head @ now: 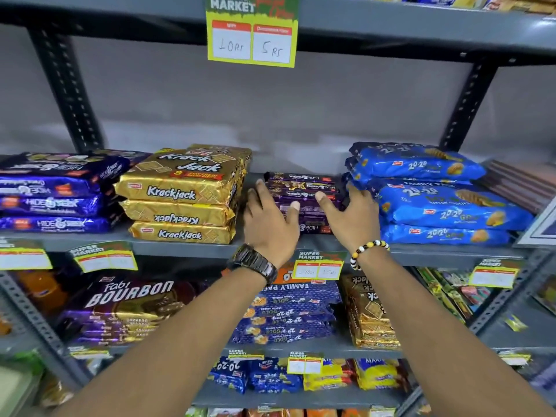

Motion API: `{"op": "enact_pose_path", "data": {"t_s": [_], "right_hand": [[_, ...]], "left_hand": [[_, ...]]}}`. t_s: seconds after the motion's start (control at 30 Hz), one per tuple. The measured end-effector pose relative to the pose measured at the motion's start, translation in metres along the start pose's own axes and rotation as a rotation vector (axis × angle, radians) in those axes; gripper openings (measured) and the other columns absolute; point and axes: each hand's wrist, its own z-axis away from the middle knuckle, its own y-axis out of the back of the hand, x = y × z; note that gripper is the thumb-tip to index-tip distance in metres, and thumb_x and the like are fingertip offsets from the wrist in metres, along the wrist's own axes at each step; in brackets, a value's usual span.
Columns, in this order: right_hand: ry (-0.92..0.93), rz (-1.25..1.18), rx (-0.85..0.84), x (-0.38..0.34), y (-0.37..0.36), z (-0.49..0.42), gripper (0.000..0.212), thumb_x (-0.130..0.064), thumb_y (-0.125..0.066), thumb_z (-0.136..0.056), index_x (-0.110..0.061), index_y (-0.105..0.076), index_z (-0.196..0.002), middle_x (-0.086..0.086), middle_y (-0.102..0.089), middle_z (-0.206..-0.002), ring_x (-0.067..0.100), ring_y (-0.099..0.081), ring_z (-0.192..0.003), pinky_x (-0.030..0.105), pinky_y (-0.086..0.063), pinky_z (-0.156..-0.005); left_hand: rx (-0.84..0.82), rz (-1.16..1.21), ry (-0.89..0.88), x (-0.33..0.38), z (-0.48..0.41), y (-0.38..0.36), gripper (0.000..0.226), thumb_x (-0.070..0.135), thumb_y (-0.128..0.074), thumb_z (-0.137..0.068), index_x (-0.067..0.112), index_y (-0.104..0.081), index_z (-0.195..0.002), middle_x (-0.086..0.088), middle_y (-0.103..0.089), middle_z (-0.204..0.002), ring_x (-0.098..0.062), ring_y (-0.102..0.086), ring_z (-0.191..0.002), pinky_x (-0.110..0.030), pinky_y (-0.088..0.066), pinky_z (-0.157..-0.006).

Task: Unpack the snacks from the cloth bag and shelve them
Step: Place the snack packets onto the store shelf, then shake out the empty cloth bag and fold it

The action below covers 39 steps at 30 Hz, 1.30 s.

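purple snack packs [304, 191] in a stack on grey shelf [180, 251], left hand [270, 219] and right hand [353, 215] spread at its sides

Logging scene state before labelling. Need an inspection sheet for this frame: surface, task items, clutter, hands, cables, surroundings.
Surface: grey metal shelf, middle tier, stocked.
Job's things: stack of dark purple Hide & Seek packs lies on the shelf between the two hands; cloth bag not in view.
Clutter: Krackjack stack to its left, blue 20-20 packs to its right.
Hands: left hand and right hand flank the purple stack, fingers spread and touching it; neither curls round a pack.
Cables: nothing seen.
Surroundings: price card hangs from the shelf above; Bourbon packs on the tier below.
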Motion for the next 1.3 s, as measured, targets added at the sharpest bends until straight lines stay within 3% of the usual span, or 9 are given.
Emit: {"op": "enact_pose_path", "data": {"t_s": [0.1,0.27,0.43,0.67,0.8,0.93,1.07,1.2,1.3], "right_hand": [[0.153,-0.118,0.043,-0.016,0.004,0.014,0.064,-0.056,-0.058,-0.087,-0.017,-0.049,-0.137,0.010,-0.052,-0.132,0.032,-0.046,-0.125,0.043,-0.040,-0.104],[0.374,-0.305,0.075,-0.066,-0.003,0.053,0.059,-0.043,-0.063,-0.091,-0.014,-0.049,-0.140,0.006,-0.054,-0.136,0.021,-0.049,-0.128,0.033,-0.041,-0.106],[0.582,-0.471,-0.018,-0.146,-0.042,0.119,0.055,-0.037,-0.062,-0.094,-0.018,-0.047,-0.143,0.003,-0.053,-0.140,0.017,-0.047,-0.131,0.035,-0.041,-0.109],[0.798,-0.602,-0.391,-0.277,-0.158,0.266,0.059,-0.042,-0.061,-0.091,-0.018,-0.047,-0.143,0.005,-0.051,-0.145,0.019,-0.045,-0.135,0.041,-0.036,-0.113],[0.851,-0.674,-0.633,-0.353,-0.231,0.388,0.057,-0.032,-0.069,-0.089,-0.013,-0.051,-0.140,-0.001,-0.054,-0.134,0.009,-0.047,-0.127,0.018,-0.031,-0.112],[0.853,-0.596,-0.828,-0.407,-0.303,0.501,0.063,-0.047,-0.062,-0.085,-0.010,-0.054,-0.136,0.016,-0.056,-0.138,0.029,-0.053,-0.128,0.037,-0.040,-0.108],[0.904,-0.536,-0.994,-0.457,-0.362,0.597,0.053,-0.027,-0.071,-0.088,-0.012,-0.055,-0.136,0.015,-0.057,-0.136,0.027,-0.052,-0.127,0.020,-0.032,-0.104],[0.874,-0.448,-1.168,-0.488,-0.414,0.659,0.055,-0.030,-0.067,-0.090,-0.014,-0.051,-0.140,0.010,-0.053,-0.141,0.023,-0.050,-0.131,0.032,-0.041,-0.105],[0.850,-0.354,-1.261,-0.492,-0.445,0.680,0.056,-0.030,-0.065,-0.092,-0.015,-0.048,-0.143,0.009,-0.050,-0.144,0.023,-0.048,-0.132,0.033,-0.041,-0.105]], "left_hand": [[0.062,-0.045,-0.222,-0.004,0.019,0.018,0.079,0.050,-0.048,-0.096,0.015,-0.011,-0.157,-0.016,-0.025,-0.160,-0.038,-0.036,-0.140,-0.049,-0.040,-0.110],[0.196,-0.134,-0.528,-0.026,0.054,0.072,0.071,0.039,-0.054,-0.093,0.014,-0.027,-0.154,-0.015,-0.028,-0.160,-0.031,-0.038,-0.139,-0.044,-0.040,-0.110],[0.348,-0.202,-0.476,-0.104,0.079,0.151,0.068,0.034,-0.057,-0.092,0.010,-0.035,-0.151,-0.015,-0.035,-0.157,-0.032,-0.036,-0.142,-0.046,-0.035,-0.114],[0.496,-0.362,-0.107,-0.292,0.171,0.306,0.069,0.037,-0.059,-0.093,0.006,-0.035,-0.150,-0.017,-0.039,-0.154,-0.033,-0.037,-0.142,-0.046,-0.034,-0.114],[0.490,-0.429,0.269,-0.426,0.279,0.396,0.074,0.044,-0.052,-0.091,0.011,-0.028,-0.153,-0.015,-0.039,-0.154,-0.035,-0.037,-0.140,-0.050,-0.037,-0.111],[0.445,-0.425,0.578,-0.526,0.390,0.461,0.073,0.049,-0.047,-0.093,0.013,-0.026,-0.154,-0.014,-0.036,-0.156,-0.033,-0.034,-0.142,-0.047,-0.033,-0.115],[0.424,-0.379,0.847,-0.609,0.482,0.513,0.070,0.044,-0.055,-0.092,0.011,-0.035,-0.150,-0.015,-0.042,-0.151,-0.035,-0.044,-0.134,-0.044,-0.037,-0.112],[0.375,-0.302,1.072,-0.667,0.537,0.541,0.071,0.042,-0.058,-0.092,0.014,-0.032,-0.152,-0.014,-0.037,-0.154,-0.035,-0.043,-0.134,-0.042,-0.037,-0.111],[0.306,-0.228,1.191,-0.694,0.555,0.544,0.072,0.039,-0.059,-0.094,0.015,-0.027,-0.154,-0.013,-0.033,-0.156,-0.034,-0.042,-0.136,-0.042,-0.038,-0.111]]}}
